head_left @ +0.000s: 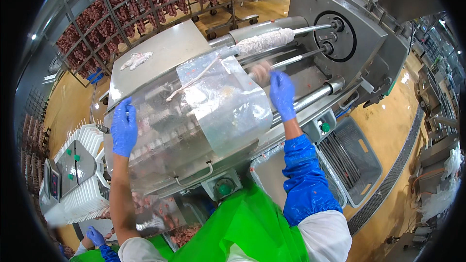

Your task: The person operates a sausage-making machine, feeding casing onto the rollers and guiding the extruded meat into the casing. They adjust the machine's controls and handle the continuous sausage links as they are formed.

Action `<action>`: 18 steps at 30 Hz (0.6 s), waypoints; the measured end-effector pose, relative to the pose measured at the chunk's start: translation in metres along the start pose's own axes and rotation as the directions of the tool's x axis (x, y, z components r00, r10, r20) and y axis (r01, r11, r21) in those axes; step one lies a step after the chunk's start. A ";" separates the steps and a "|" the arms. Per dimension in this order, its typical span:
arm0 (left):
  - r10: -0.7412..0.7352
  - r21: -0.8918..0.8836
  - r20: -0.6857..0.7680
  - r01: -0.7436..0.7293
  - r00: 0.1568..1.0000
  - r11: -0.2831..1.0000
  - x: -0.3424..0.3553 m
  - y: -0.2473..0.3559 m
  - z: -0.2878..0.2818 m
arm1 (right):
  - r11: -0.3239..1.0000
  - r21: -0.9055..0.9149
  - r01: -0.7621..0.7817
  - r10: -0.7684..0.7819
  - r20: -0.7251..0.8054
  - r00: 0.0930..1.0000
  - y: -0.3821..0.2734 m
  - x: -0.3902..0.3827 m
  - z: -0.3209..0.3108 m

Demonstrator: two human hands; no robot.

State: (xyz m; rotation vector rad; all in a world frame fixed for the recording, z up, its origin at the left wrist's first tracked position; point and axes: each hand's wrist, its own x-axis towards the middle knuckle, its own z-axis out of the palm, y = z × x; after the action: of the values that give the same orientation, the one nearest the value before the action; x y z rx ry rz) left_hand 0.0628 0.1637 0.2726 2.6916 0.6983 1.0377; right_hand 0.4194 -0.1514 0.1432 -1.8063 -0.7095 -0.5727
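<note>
Wearing a blue glove, my left hand (124,126) is at the left side of a clear plastic cover (170,140), fingers curled; what they hold, if anything, is unclear. My gloved right hand (282,94), also closed, is by a blurred pinkish item (261,72) below a steel rod (303,56); its grip is hidden. A white shirred casing (264,40) sits on the upper rod. A pale strand (189,83) crosses a clear sheet (223,116) on the cover. White casing scraps (136,60) lie on the steel top (170,39) at back left.
Racks of hanging sausages (131,5) stand behind the steel machine (354,53). A grey crate of rods (357,145) is at right. A white slatted conveyor (90,194) is at left. A co-worker's gloved hand (95,237) shows at lower left. A drain grate (386,184) crosses the floor.
</note>
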 end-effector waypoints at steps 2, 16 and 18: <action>-0.008 0.047 -0.041 0.010 0.999 0.999 -0.009 -0.016 0.001 | 0.991 -0.006 -0.131 0.128 0.272 0.954 0.009 -0.053 0.016; -0.103 0.035 -0.016 0.103 0.995 0.994 -0.002 -0.004 0.003 | 0.537 0.634 -0.557 0.387 0.401 0.830 0.026 -0.045 0.090; -0.062 0.043 -0.032 0.063 0.998 0.997 0.004 0.002 0.006 | 0.473 0.711 -0.521 0.460 0.305 0.834 0.059 -0.041 0.095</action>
State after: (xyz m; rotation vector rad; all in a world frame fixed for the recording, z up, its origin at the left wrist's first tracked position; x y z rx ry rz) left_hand 0.0699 0.1635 0.2710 2.6770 0.8149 1.0629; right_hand 0.4365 -0.0850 0.0453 -1.0929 -0.3382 0.2111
